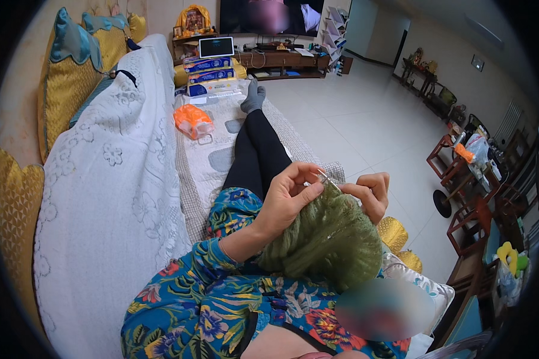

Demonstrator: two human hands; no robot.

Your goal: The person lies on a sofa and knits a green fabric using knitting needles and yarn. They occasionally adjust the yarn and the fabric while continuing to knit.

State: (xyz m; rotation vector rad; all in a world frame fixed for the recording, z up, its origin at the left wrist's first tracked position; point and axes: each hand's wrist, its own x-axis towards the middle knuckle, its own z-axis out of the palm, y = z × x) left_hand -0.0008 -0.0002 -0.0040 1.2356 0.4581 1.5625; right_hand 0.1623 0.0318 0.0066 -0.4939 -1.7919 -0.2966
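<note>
A green knitted piece (pixel 328 242) hangs in folds over my lap and belly. Along its top edge runs a thin pale knitting needle (pixel 327 177). My left hand (pixel 292 193) pinches the knitting at the needle's left part, thumb in front and fingers curled behind. On the other side, my right hand (pixel 372 195) has its index finger stretched to the right part of the needle and its other fingers bent at the fabric's edge. What the right hand's hidden fingers hold behind the knitting cannot be fully seen.
My legs (pixel 256 143) lie crossed along a quilted sofa cover (pixel 224 159). An orange plastic bag (pixel 193 121) and several packages (pixel 211 76) are on it, with a tablet (pixel 216 47) behind. A white lace cover (pixel 112 202) drapes the backrest. Wooden stools (pixel 469 224) stand at right.
</note>
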